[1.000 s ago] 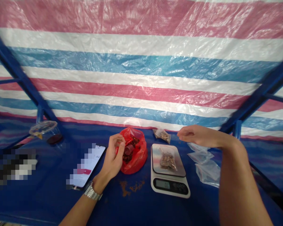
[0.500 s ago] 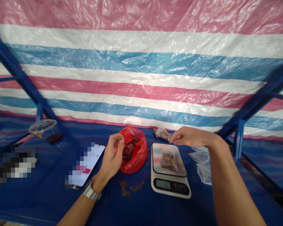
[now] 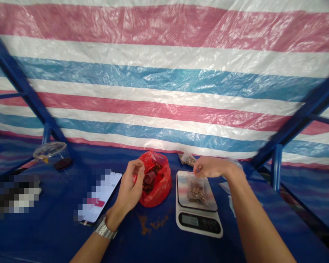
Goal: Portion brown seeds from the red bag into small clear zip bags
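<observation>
On the platform of a white digital scale [image 3: 199, 228] rests a small clear plastic bag [image 3: 196, 191] of brown dried bits. My right hand [image 3: 214, 167] is closed, its fingertips pinching the top edge of that bag. To the left stands a red plastic bag [image 3: 160, 191], its mouth wide, with dark brown dried pieces and a small clear reddish cup [image 3: 149, 177] inside. My left hand [image 3: 131, 184] has its fingers curled round the near-left rim of the red bag. The scale's display appears to read 100 or 10.0; the decimal point is hard to make out.
Behind the scale lie more small filled bags [image 3: 188, 159]. Flat clear bags [image 3: 230, 201] are partly covered by my right forearm. A phone [image 3: 104, 197] and a clear plastic tub [image 3: 53, 153] are on the left. Brown powder [image 3: 152, 223] is scattered on the blue table [image 3: 159, 248].
My right hand has moved left and down, from beside the filled bags behind the scale to the top of the bag on it. My left hand stays at the red bag.
</observation>
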`<state>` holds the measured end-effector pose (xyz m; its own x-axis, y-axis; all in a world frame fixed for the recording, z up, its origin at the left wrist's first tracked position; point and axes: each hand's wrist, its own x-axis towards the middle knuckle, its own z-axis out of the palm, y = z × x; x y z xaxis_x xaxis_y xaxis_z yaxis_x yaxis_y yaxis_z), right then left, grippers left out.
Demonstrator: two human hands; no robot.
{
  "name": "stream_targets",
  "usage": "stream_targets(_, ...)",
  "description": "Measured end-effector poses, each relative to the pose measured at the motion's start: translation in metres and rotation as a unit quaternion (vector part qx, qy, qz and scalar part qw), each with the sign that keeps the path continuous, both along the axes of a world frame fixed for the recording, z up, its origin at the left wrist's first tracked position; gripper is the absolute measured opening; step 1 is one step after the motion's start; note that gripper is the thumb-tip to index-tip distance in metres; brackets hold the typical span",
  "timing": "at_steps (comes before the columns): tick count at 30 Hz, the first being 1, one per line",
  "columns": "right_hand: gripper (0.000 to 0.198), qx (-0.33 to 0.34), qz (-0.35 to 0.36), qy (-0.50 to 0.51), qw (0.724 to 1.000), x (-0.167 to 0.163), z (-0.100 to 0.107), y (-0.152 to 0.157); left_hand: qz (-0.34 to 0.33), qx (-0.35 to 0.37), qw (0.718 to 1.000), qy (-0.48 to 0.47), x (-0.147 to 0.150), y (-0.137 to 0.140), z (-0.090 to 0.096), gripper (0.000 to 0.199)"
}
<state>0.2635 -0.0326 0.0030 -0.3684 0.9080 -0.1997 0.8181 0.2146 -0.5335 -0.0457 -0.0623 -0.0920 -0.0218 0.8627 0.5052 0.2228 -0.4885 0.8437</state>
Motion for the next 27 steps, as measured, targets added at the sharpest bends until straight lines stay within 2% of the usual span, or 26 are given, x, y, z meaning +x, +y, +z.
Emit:
stream_targets(3, 0.015, -0.028, 0.068, 0.002, 0.997, -0.006, 0.011, -0.003, -0.006, 0.000, 1.000, -0.008, 0.001, -0.004, 0.006, 0.014)
stream_targets(5, 0.018, -0.009, 0.099, 0.062, 0.993, -0.017, 0.019, -0.009, -0.035, -0.012, 0.999, -0.007, 0.003, -0.009, 0.010, 0.015)
stream_targets(8, 0.018, 0.001, 0.147, 0.151, 0.978, -0.046, 0.027, -0.020, -0.103, -0.033, 0.994, -0.001, 0.007, -0.015, 0.015, 0.020)
stream_targets(11, 0.013, 0.037, 0.169, 0.211, 0.962, -0.079, 0.025, -0.026, -0.142, -0.066, 0.988, -0.008, 0.012, -0.017, 0.015, 0.027)
stream_targets(14, 0.011, 0.076, 0.154, 0.274, 0.946, -0.102, 0.016, -0.024, -0.140, -0.098, 0.984, -0.046, 0.015, -0.014, 0.013, 0.027)
stream_targets(18, 0.015, 0.129, 0.098, 0.338, 0.927, -0.111, 0.002, -0.016, -0.105, -0.118, 0.981, -0.114, 0.013, -0.006, 0.011, 0.032)
stream_targets(22, 0.008, 0.143, 0.086, 0.354, 0.920, -0.111, -0.008, -0.010, -0.104, -0.112, 0.979, -0.132, 0.011, -0.003, 0.010, 0.033)
stream_targets(27, 0.004, 0.198, 0.059, 0.338, 0.918, -0.119, -0.014, -0.009, -0.104, -0.116, 0.980, -0.123, 0.012, -0.004, 0.009, 0.033)
